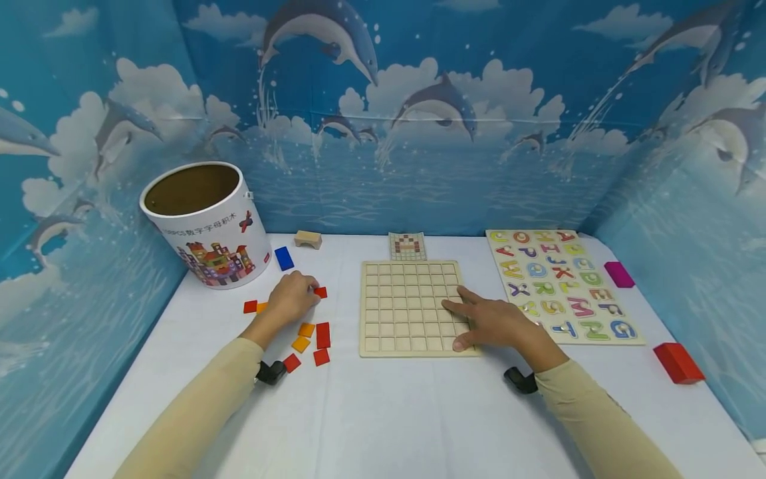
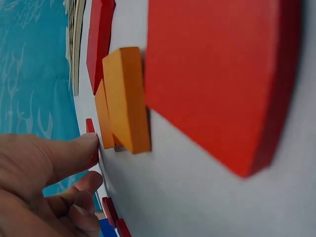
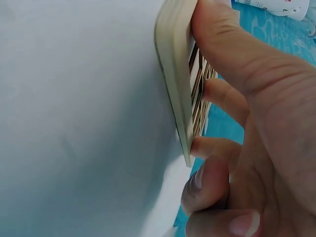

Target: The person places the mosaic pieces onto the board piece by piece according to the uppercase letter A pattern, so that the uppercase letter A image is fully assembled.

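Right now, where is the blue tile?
In the head view the blue tile lies on the table's left side, just right of the white bucket and beyond the left hand.

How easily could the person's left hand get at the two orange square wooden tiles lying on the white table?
Probably yes. The left hand rests among the loose tiles, touching a small red tile, and the orange square wooden tiles lie just beside its wrist on bare white table, with nothing covering them.
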The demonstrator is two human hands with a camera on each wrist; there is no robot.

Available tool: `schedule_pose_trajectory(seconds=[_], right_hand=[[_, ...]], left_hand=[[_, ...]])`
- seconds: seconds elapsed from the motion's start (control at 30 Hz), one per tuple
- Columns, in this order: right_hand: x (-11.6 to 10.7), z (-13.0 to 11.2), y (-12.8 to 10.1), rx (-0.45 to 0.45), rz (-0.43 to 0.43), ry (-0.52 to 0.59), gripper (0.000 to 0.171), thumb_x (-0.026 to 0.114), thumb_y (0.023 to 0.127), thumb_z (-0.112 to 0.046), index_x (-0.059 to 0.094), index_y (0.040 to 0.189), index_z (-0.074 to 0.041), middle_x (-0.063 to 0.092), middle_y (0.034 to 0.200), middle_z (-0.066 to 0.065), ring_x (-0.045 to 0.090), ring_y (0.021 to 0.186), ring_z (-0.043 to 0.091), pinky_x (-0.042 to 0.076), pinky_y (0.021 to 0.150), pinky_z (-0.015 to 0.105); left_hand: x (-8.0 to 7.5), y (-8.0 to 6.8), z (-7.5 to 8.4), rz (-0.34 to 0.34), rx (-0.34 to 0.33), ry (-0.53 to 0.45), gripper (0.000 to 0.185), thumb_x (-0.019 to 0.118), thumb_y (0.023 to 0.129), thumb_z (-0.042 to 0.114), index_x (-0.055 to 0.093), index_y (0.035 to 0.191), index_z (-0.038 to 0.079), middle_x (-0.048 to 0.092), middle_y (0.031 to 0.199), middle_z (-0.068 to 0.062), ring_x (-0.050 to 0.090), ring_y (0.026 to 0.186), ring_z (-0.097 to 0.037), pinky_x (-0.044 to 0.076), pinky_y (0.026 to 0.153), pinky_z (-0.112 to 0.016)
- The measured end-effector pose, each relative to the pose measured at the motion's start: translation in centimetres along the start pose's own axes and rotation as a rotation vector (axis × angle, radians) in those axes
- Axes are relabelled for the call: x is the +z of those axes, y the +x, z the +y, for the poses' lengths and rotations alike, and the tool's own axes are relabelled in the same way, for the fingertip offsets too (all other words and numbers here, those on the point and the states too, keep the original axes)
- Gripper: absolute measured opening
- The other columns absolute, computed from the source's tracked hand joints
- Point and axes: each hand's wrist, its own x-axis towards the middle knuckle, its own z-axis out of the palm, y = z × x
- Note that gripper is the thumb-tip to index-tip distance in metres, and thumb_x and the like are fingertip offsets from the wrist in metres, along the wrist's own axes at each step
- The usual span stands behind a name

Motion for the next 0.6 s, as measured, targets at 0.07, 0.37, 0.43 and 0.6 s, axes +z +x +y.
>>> schedule_pose_trajectory(seconds=[0.07, 0.37, 0.43, 0.6], right_hand=[[0.1, 0.0, 0.0, 0.000, -0.001, 0.011, 0.098, 0.067, 0.080, -0.072, 0.039, 0.158, -0.022, 0.018, 0.167, 0.023, 0.054, 0.129, 0.049, 0.051, 0.081, 0.053], [0.4, 0.1, 0.0, -0.004, 0.006, 0.032, 0.097, 0.068, 0.081, -0.070, 0.038, 0.159, -0.022, 0.018, 0.167, 0.023, 0.050, 0.131, 0.052, 0.050, 0.084, 0.056], [0.4, 0.1, 0.0, 0.000, 0.003, 0.040, 0.096, 0.068, 0.081, -0.070, 0.038, 0.159, -0.022, 0.017, 0.167, 0.023, 0.049, 0.132, 0.052, 0.050, 0.086, 0.056], [0.3, 0.1, 0.0, 0.005, 0.004, 0.032, 0.097, 0.068, 0.080, -0.071, 0.038, 0.159, -0.023, 0.017, 0.168, 0.021, 0.049, 0.133, 0.051, 0.050, 0.086, 0.056]], left_hand=[[0.0, 0.0, 0.0, 0.006, 0.003, 0.001, 0.034, 0.073, 0.096, 0.015, 0.069, 0.127, 0.004, 0.061, 0.117, -0.017, 0.057, 0.110, -0.032, 0.053, 0.097, -0.047], [0.4, 0.1, 0.1, 0.032, 0.028, -0.111, 0.014, 0.074, 0.094, 0.013, 0.068, 0.106, 0.008, 0.063, 0.095, -0.008, 0.058, 0.091, -0.025, 0.053, 0.080, -0.034], [0.5, 0.2, 0.3, 0.026, 0.019, -0.194, 0.012, 0.074, 0.094, 0.014, 0.068, 0.103, 0.009, 0.062, 0.092, -0.007, 0.057, 0.088, -0.024, 0.052, 0.076, -0.031], [1.0, 1.1, 1.6, 0.001, -0.021, -0.452, 0.026, 0.069, 0.096, 0.019, 0.063, 0.121, 0.013, 0.059, 0.089, -0.008, 0.056, 0.082, -0.023, 0.047, 0.070, -0.029]])
